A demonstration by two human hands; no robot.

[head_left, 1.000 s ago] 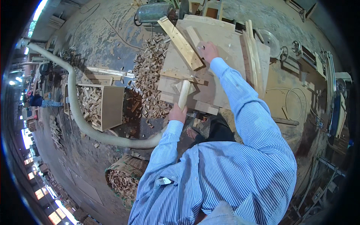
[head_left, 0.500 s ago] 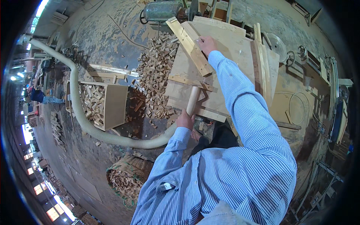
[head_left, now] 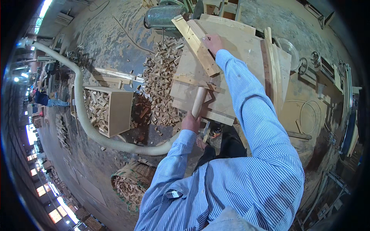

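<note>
My left hand (head_left: 191,123) is wrapped round the lower end of a pale round wooden bar (head_left: 199,101), which points up over the near edge of a wide plywood work table (head_left: 239,65). On the far part of this table my right hand (head_left: 214,44) is closed, its fingers curled beside a slanting wooden strip (head_left: 196,30). What the fingers grip, if anything, is hidden. Left of that hand, a longer yellowish wooden board (head_left: 195,45) lies at a slant. A shorter wooden strip (head_left: 196,83) lies across the table just beyond the bar's top.
Wood offcuts (head_left: 163,79) are heaped on the floor left of the table. A ribbed hose (head_left: 79,96) curves past an offcut-filled box (head_left: 119,111). A wicker basket (head_left: 135,173) sits nearer me. Beyond the table stands a green motor (head_left: 165,16); another person (head_left: 46,99) is far left.
The view has shifted slightly, so the surroundings sit a little lower and to the right. Both hands keep nearly the same places, the left still on the round bar.
</note>
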